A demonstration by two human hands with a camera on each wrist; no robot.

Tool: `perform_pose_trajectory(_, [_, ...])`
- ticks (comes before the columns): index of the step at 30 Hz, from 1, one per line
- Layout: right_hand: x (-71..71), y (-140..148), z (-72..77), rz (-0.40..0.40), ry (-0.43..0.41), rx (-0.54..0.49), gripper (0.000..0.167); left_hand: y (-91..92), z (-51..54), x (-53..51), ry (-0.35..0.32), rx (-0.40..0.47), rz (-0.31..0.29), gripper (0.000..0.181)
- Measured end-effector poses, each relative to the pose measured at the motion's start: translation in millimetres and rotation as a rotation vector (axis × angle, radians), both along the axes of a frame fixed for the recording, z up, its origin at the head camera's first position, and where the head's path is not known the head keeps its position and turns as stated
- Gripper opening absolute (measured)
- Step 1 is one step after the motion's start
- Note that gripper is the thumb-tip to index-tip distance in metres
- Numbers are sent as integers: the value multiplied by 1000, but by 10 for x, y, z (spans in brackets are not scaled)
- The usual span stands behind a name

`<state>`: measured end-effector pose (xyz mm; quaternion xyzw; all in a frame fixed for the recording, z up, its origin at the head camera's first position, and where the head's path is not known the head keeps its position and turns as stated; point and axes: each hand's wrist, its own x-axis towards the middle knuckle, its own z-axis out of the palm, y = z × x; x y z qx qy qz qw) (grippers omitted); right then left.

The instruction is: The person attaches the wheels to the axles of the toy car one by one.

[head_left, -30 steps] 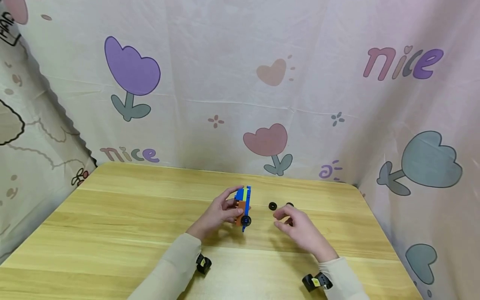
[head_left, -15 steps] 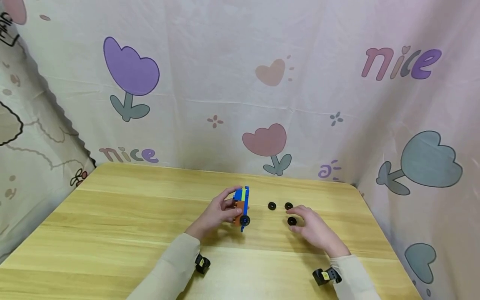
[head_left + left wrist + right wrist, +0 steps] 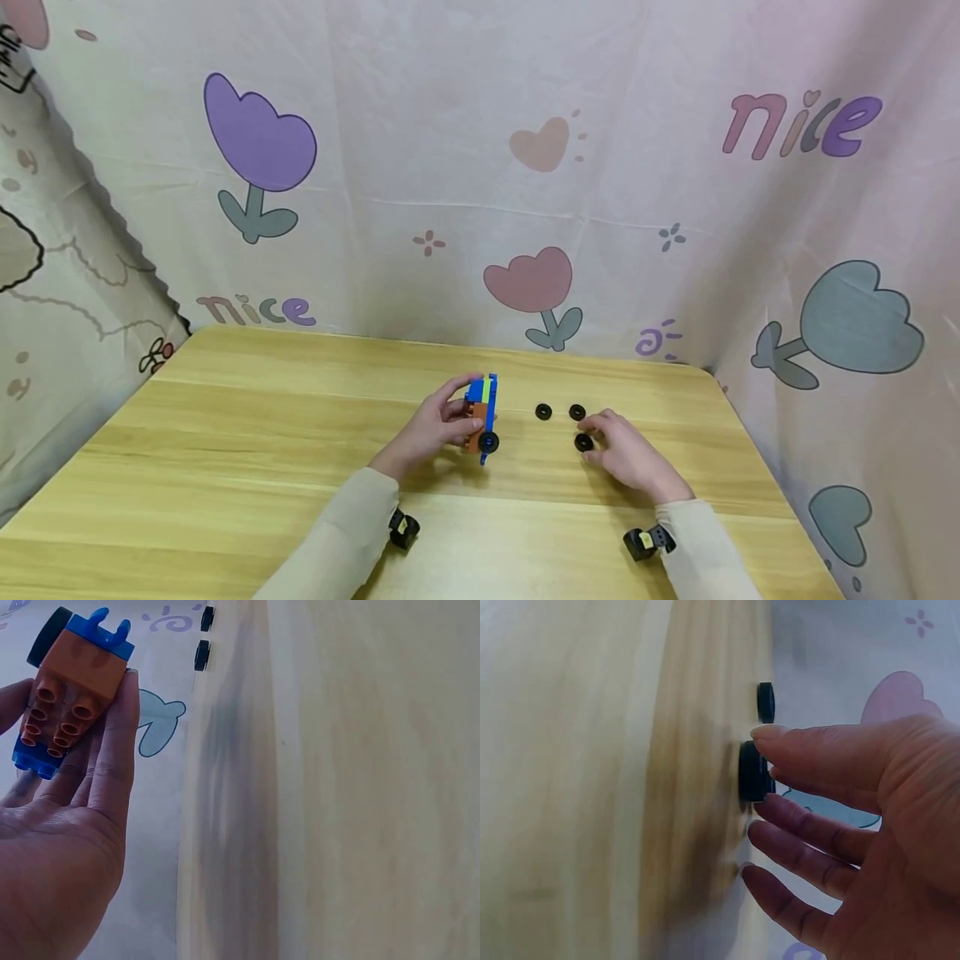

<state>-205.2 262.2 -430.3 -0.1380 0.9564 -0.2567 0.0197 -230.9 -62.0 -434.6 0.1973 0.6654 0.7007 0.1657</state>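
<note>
My left hand [image 3: 431, 429] holds a toy car built of blocks [image 3: 480, 417] above the table. Its body is orange, with blue parts and a yellow-green strip, and a black wheel sits at its near end. In the left wrist view the car's orange studs [image 3: 64, 712] face the camera, between the thumb and fingers. At the table my right hand [image 3: 630, 454] has its thumb and fingertips at the opposite edges of a loose black wheel [image 3: 583, 442], pinching it. The right wrist view shows this wheel [image 3: 750, 772] still at the tabletop.
Two more black wheels lie on the wooden table [image 3: 225, 433]: one wheel [image 3: 577, 412] just beyond my right fingertips, the other wheel [image 3: 543, 412] farther left. A printed curtain [image 3: 420, 150] hangs behind the table.
My right hand has moved right to the nearest loose wheel, and its thumb and fingers have drawn in around it. The left hand still holds the toy car in nearly the same place.
</note>
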Motion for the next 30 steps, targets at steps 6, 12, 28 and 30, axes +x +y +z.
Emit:
perform_pose_trajectory(6, [-51, -24, -18, 4, 11, 6, 37, 2, -3, -20, 4, -7, 2, 65])
perform_pose_trajectory(12, [-49, -69, -39, -2, 12, 20, 33, 6, -19, -11, 4, -8, 5, 65])
perform_pose_trajectory(28, [-21, -88, -58, -29, -2, 27, 27, 14, -47, -2, 24, 2, 66, 64])
perform_pose_trajectory(30, [-16, -91, -56, -33, -3, 25, 27, 14, -53, -6, 23, 0, 66, 64])
